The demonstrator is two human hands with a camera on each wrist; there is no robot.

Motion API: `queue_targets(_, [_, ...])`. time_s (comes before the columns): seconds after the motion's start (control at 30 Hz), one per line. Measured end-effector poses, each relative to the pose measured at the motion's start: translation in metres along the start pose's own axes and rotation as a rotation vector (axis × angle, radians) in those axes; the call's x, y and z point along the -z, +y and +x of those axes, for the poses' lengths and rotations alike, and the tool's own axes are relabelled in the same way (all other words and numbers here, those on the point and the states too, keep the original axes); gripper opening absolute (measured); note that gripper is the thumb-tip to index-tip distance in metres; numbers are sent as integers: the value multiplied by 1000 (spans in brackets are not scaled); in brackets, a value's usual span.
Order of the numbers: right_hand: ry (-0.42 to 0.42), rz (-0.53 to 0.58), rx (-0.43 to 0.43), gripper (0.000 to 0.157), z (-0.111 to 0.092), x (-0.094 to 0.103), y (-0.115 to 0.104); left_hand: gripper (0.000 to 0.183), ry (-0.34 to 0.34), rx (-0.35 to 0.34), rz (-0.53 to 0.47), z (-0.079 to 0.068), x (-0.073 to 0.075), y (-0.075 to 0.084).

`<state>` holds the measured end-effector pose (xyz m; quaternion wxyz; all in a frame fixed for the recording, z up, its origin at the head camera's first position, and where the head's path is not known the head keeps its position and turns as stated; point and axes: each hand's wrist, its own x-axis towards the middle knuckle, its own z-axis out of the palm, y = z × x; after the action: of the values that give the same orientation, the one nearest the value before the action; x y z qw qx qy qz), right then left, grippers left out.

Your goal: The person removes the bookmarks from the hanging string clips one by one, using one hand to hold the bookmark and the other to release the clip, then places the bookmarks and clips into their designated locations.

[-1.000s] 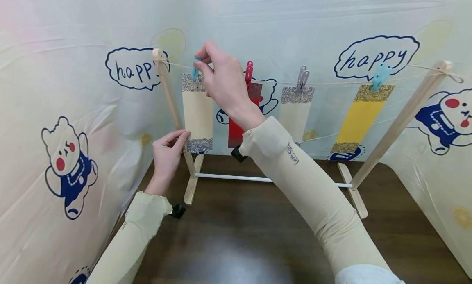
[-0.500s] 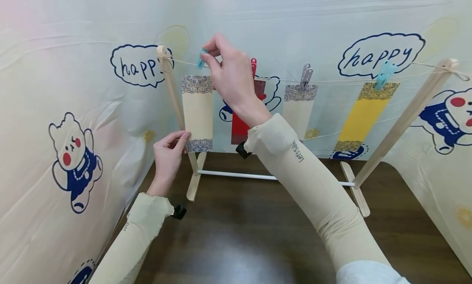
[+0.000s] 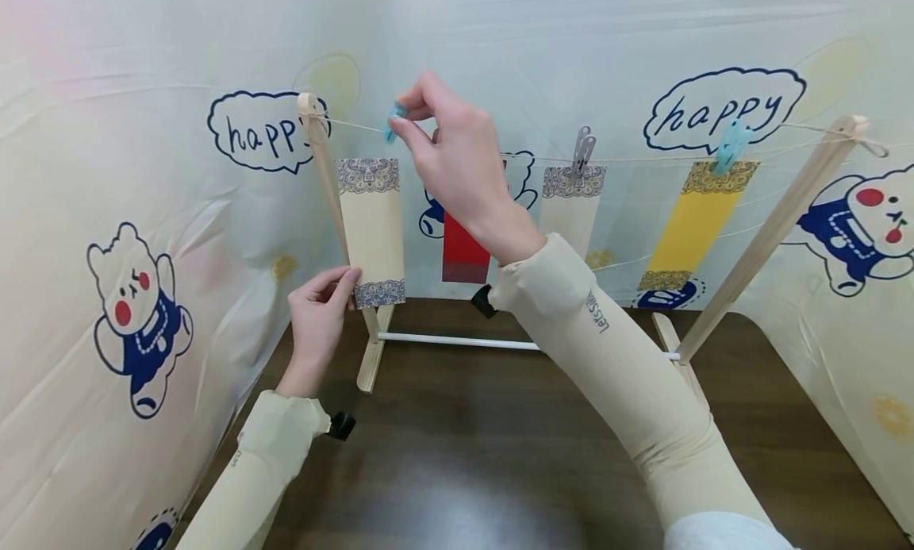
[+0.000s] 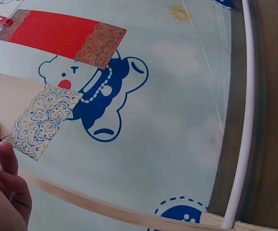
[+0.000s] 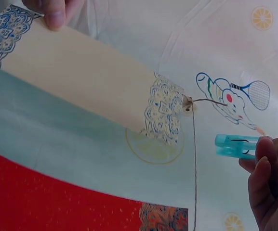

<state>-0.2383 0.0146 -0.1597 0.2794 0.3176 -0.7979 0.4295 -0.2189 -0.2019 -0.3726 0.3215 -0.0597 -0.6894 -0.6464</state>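
A cream paper card with blue lace-patterned ends stands upright below the left part of the string. My left hand pinches its lower left edge between thumb and fingers; the left wrist view shows the patterned lower end beside those fingertips. Up to the right, my right hand pinches a light blue clothespin near the string. In the right wrist view the clothespin is apart from the card's top end, with the string running down between them.
Along the string hang a red card, a cream card with a grey clothespin, and a yellow card under a blue clothespin. Wooden posts joined by a white rod stand on the brown table. Printed fabric hangs behind.
The blue clothespin has come off the cream card's top and moved up and right with my right hand. My left hand has lowered the card slightly and shifted it left.
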Motion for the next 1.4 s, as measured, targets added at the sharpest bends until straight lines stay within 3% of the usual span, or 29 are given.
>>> queue_targets(0.23, [16, 8, 81, 17, -19, 9, 10, 19, 11, 45, 2, -13, 5, 2])
queue_targets(0.73, [2, -34, 36, 32, -60, 31, 26, 15, -20, 14, 17, -31, 3, -2])
queue_targets(0.93, [16, -122, 48, 37, -84, 40, 38, 13, -26, 49, 17, -43, 2, -4])
queue_targets(1.23, [5, -163, 6, 39, -111, 59, 51, 10, -45, 67, 33, -52, 1, 0])
queue_targets(1.4, [4, -193, -1, 41, -127, 67, 58, 8, -45, 112, 66, -60, 1, 2])
